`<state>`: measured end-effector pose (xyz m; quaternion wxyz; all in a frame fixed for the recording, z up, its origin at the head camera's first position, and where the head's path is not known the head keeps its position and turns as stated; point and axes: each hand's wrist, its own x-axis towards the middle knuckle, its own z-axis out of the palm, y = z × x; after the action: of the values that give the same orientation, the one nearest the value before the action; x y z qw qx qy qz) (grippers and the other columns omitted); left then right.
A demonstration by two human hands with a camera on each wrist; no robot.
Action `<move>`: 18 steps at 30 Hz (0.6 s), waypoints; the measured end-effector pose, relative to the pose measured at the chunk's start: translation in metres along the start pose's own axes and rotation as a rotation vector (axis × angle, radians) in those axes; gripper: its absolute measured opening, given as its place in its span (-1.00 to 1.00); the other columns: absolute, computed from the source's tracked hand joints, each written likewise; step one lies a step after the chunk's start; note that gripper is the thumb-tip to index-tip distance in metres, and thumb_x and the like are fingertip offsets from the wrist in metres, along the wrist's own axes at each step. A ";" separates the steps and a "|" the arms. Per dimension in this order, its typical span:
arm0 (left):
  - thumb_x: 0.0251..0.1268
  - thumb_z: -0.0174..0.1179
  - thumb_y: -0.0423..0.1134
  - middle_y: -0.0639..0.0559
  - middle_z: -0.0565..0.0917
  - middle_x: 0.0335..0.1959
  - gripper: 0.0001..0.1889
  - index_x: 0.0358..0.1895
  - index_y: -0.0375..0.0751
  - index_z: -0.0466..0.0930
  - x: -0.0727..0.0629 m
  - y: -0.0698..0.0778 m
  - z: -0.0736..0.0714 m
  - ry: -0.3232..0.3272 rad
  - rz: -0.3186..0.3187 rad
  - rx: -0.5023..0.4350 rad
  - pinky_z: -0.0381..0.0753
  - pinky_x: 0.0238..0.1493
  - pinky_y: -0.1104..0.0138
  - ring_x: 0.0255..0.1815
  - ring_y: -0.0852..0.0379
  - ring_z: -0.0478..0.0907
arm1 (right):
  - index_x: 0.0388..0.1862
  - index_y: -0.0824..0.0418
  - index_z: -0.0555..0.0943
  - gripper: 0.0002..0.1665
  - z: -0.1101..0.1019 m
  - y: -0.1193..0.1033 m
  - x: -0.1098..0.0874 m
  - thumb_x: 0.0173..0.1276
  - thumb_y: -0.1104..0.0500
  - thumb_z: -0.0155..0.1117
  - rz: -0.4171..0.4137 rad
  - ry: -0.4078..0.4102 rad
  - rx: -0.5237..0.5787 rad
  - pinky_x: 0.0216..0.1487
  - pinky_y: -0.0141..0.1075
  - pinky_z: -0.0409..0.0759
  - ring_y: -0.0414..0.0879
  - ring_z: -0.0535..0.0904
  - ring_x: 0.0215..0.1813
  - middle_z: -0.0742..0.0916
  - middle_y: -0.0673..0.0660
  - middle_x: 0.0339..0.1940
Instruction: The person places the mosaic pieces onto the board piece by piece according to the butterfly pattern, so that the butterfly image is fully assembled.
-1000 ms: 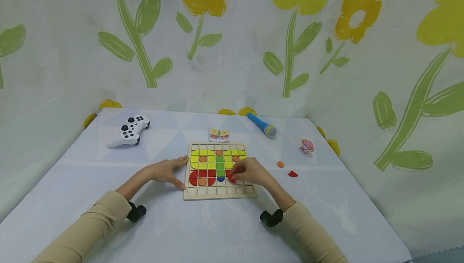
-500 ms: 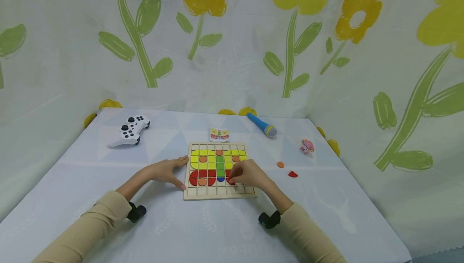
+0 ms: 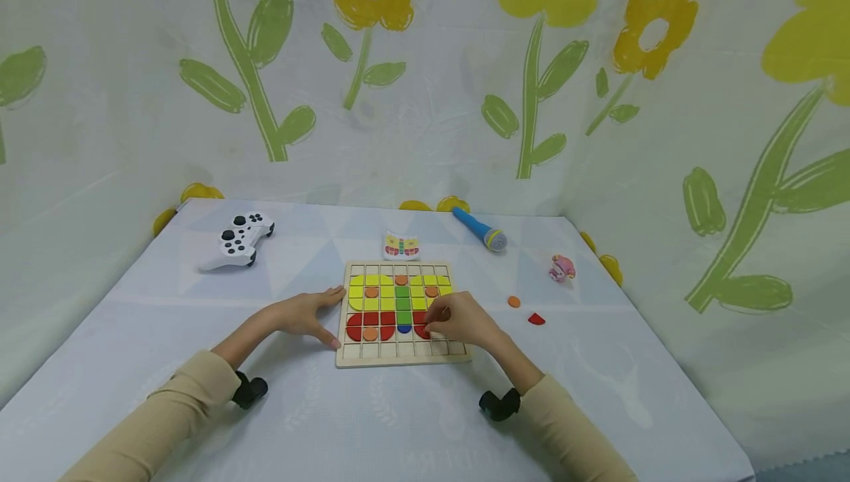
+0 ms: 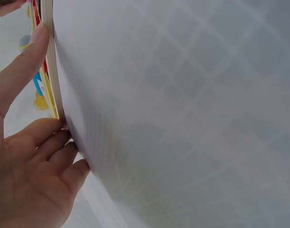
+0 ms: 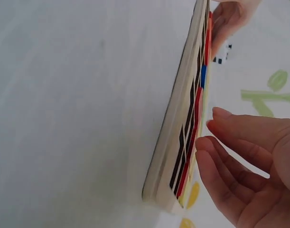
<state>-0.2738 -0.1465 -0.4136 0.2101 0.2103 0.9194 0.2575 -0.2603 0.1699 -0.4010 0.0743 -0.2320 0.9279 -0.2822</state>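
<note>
A wooden grid board (image 3: 352, 355) lies mid-table, its cells filled with yellow, red, green, blue and orange pieces in a butterfly-like pattern. My left hand (image 3: 299, 314) touches the board's left edge with thumb and fingers spread; the left wrist view shows the thumb (image 4: 38, 40) lying along that edge. Over the lower right of the pattern is my right hand (image 3: 460, 318), fingertips right at a red piece (image 3: 420, 331). In the right wrist view, its thumb (image 5: 223, 114) and fingers are bent and apart, with nothing visible between them. Part of the lower right cells is hidden under this hand.
An orange disc (image 3: 514, 302) and a red quarter-round piece (image 3: 536, 319) lie right of the board. Behind it stands a small butterfly picture card (image 3: 401, 247). Farther out are a white game controller (image 3: 247, 238), a blue microphone (image 3: 479, 229) and a pink toy figure (image 3: 561, 269).
My right hand shifts slightly left, then slightly back right, over the lower right red pieces. The left hand and the board stay in place.
</note>
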 end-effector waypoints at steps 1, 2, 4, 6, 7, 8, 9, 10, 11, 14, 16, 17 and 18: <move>-0.08 0.50 0.05 -0.31 -0.01 0.52 0.12 0.50 -0.31 0.02 0.000 0.000 0.000 0.001 0.000 0.001 0.03 0.39 -0.18 0.50 -0.32 -0.12 | -0.28 0.16 0.72 -0.92 -0.002 0.002 -0.001 0.23 0.24 0.41 0.002 0.014 -0.006 -0.27 -0.40 0.58 -0.16 0.53 -0.36 0.67 -0.08 -0.42; -0.08 0.50 0.04 -0.31 0.00 0.52 0.12 0.50 -0.31 0.03 0.000 0.000 0.000 0.003 0.002 0.003 0.03 0.39 -0.19 0.50 -0.32 -0.12 | -0.28 0.17 0.72 -0.92 -0.004 0.004 -0.003 0.23 0.24 0.41 0.007 0.027 -0.013 -0.25 -0.39 0.58 -0.16 0.53 -0.35 0.67 -0.08 -0.42; -0.08 0.50 0.04 -0.31 0.00 0.52 0.12 0.50 -0.31 0.03 0.000 0.000 0.000 0.003 0.003 0.004 0.03 0.38 -0.19 0.50 -0.33 -0.11 | -0.28 0.18 0.72 -0.92 -0.008 0.008 -0.006 0.23 0.25 0.40 0.014 0.056 -0.033 -0.25 -0.37 0.57 -0.15 0.52 -0.34 0.66 -0.07 -0.42; -0.08 0.50 0.04 -0.31 0.00 0.52 0.12 0.50 -0.31 0.03 0.000 0.000 -0.001 0.003 0.005 0.005 0.03 0.38 -0.19 0.50 -0.33 -0.11 | -0.27 0.19 0.71 -0.91 -0.014 0.012 -0.010 0.23 0.25 0.40 0.032 0.081 -0.049 -0.28 -0.37 0.56 -0.15 0.52 -0.32 0.66 -0.06 -0.42; -0.07 0.50 0.03 -0.31 0.00 0.52 0.12 0.50 -0.32 0.02 0.000 0.000 -0.001 0.002 0.006 0.005 0.03 0.38 -0.19 0.50 -0.33 -0.11 | -0.27 0.19 0.71 -0.91 -0.016 0.015 -0.011 0.22 0.25 0.41 0.037 0.093 -0.061 -0.31 -0.37 0.55 -0.15 0.52 -0.32 0.66 -0.06 -0.42; -0.07 0.50 0.04 -0.31 0.00 0.52 0.12 0.50 -0.32 0.02 0.000 0.000 -0.001 0.001 0.007 0.005 0.03 0.38 -0.19 0.50 -0.33 -0.11 | -0.27 0.19 0.71 -0.90 -0.019 0.019 -0.013 0.22 0.26 0.41 0.041 0.103 -0.071 -0.33 -0.37 0.54 -0.14 0.51 -0.33 0.66 -0.05 -0.42; -0.07 0.50 0.04 -0.31 0.00 0.52 0.12 0.50 -0.32 0.02 0.000 0.000 -0.001 -0.001 0.007 0.003 0.03 0.38 -0.19 0.50 -0.33 -0.11 | -0.27 0.20 0.71 -0.90 -0.022 0.023 -0.015 0.21 0.27 0.41 0.042 0.112 -0.077 -0.35 -0.36 0.54 -0.15 0.52 -0.32 0.67 -0.04 -0.41; -0.07 0.50 0.04 -0.31 0.00 0.52 0.12 0.50 -0.32 0.02 0.000 0.000 -0.001 -0.002 0.009 0.002 0.04 0.38 -0.19 0.50 -0.33 -0.11 | -0.27 0.20 0.72 -0.90 -0.024 0.028 -0.017 0.21 0.27 0.41 0.050 0.122 -0.083 -0.36 -0.36 0.54 -0.15 0.53 -0.32 0.68 -0.04 -0.40; -0.07 0.50 0.04 -0.30 -0.01 0.52 0.12 0.50 -0.32 0.02 0.000 -0.001 -0.001 -0.003 0.007 -0.001 0.03 0.39 -0.18 0.50 -0.32 -0.12 | -0.27 0.21 0.72 -0.89 -0.027 0.033 -0.018 0.20 0.28 0.41 0.050 0.132 -0.090 -0.37 -0.36 0.54 -0.15 0.54 -0.32 0.69 -0.03 -0.39; -0.06 0.49 0.04 -0.31 -0.02 0.52 0.12 0.50 -0.33 0.01 0.001 -0.001 -0.001 -0.007 0.015 0.002 0.03 0.38 -0.19 0.50 -0.33 -0.12 | -0.26 0.22 0.72 -0.88 -0.035 0.049 -0.022 0.20 0.30 0.41 0.054 0.156 -0.107 -0.35 -0.35 0.55 -0.14 0.57 -0.29 0.72 0.00 -0.33; -0.06 0.49 0.05 -0.30 -0.02 0.52 0.13 0.51 -0.32 0.00 0.001 -0.001 -0.001 -0.010 0.011 -0.004 0.02 0.39 -0.17 0.51 -0.31 -0.13 | -0.26 0.22 0.72 -0.88 -0.040 0.060 -0.024 0.20 0.29 0.40 0.078 0.169 -0.114 -0.33 -0.35 0.56 -0.13 0.57 -0.28 0.72 0.01 -0.31; -0.06 0.49 0.05 -0.30 -0.02 0.52 0.13 0.50 -0.33 0.00 0.001 -0.001 -0.001 -0.009 0.012 -0.004 0.02 0.39 -0.17 0.51 -0.32 -0.13 | -0.25 0.22 0.72 -0.88 -0.043 0.065 -0.025 0.21 0.29 0.40 0.090 0.172 -0.117 -0.33 -0.35 0.56 -0.13 0.57 -0.27 0.72 0.02 -0.30; -0.06 0.49 0.05 -0.32 -0.02 0.52 0.13 0.50 -0.34 0.00 0.001 -0.001 -0.001 -0.009 0.015 -0.002 0.02 0.39 -0.18 0.50 -0.33 -0.13 | -0.25 0.22 0.72 -0.88 -0.046 0.070 -0.026 0.22 0.29 0.39 0.107 0.175 -0.119 -0.32 -0.34 0.56 -0.11 0.56 -0.26 0.72 0.03 -0.30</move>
<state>-0.2753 -0.1470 -0.4132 0.2127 0.2179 0.9166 0.2589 -0.2765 0.2561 -0.4012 -0.0061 -0.1607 0.9570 -0.2416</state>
